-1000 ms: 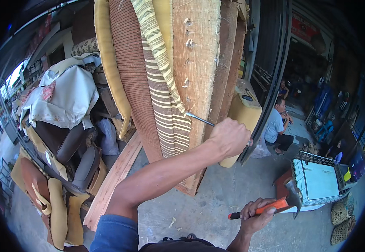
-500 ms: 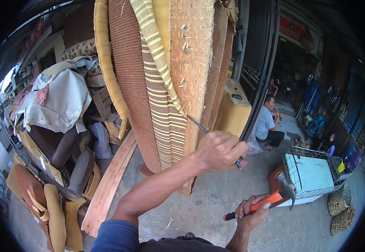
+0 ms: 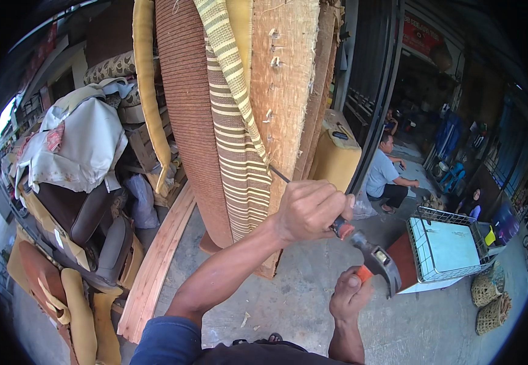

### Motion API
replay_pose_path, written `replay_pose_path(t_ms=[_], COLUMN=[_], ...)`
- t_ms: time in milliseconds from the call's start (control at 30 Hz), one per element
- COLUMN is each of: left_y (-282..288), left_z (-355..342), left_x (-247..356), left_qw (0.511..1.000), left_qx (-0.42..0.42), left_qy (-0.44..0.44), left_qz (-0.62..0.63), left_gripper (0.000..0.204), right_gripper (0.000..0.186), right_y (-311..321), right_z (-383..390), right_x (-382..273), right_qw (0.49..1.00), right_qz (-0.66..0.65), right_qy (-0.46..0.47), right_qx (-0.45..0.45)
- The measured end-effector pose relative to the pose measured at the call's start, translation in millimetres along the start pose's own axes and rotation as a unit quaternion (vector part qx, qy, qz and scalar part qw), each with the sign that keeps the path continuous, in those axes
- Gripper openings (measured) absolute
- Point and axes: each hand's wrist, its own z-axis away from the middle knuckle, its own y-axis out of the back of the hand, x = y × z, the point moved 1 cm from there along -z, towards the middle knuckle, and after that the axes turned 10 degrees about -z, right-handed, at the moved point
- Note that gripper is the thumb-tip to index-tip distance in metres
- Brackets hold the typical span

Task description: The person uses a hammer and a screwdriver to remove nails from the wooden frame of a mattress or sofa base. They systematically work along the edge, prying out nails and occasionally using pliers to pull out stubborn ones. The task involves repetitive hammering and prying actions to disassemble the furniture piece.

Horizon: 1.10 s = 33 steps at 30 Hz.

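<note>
My left hand (image 3: 314,210) is closed around a screwdriver (image 3: 342,229), whose thin metal shaft slants up to the left. Its tip meets the edge of brown-and-cream striped fabric (image 3: 235,131) on the pale wooden frame (image 3: 289,100) of an upholstered piece. Several pulled-up tufts dot the wood above. My right hand (image 3: 348,293) grips a claw hammer (image 3: 381,258) by its orange handle. The hammer's face is at the butt of the screwdriver handle; whether they touch I cannot tell. Ribbed brown fabric (image 3: 188,121) covers the panel left of the stripes.
Wooden planks (image 3: 157,267) lie on the floor at left, beside old seats (image 3: 103,228) and foam pieces (image 3: 81,310). A white-topped case with a wire rack (image 3: 449,243) stands at right, near woven baskets (image 3: 492,313). Beyond it, a person (image 3: 385,176) sits by the doorway.
My right hand has raised the hammer, bringing its head up and left to the screwdriver's butt. My left hand keeps the tip at the fabric edge. The seated person's arm has lowered.
</note>
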Motion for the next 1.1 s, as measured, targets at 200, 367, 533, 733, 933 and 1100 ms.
replay_pose_path(t_ms=[200,367,533,733,933,1100], left_y=[-16,-15,-6,-5,-1,10], left_z=[1,7,2,5,10,5], left_x=[-1,1,19,14,7,3], left_qw=[1.000,0.997,0.999,1.000,0.999,0.996], left_qx=[0.023,-0.061,0.006,0.021,0.030,0.034], left_qy=[0.007,-0.022,-0.040,-0.017,-0.026,-0.022], left_qz=[-0.006,-0.041,-0.025,-0.007,0.023,0.075], left_gripper=[0.037,0.030,0.032,0.032,0.033,0.035], right_gripper=[0.061,0.062,0.064,0.063,0.062,0.060], right_y=[0,0,4,12,8,-10], right_z=[3,-2,-2,0,2,11], right_x=[19,-1,-6,-9,-16,-33], right_qw=[0.999,0.977,0.957,0.960,0.959,0.985], right_qz=[-0.036,-0.163,-0.229,-0.207,-0.198,-0.157], right_qy=[-0.011,-0.134,-0.122,-0.155,-0.178,0.010], right_qx=[-0.018,0.030,0.128,0.111,0.100,0.068])
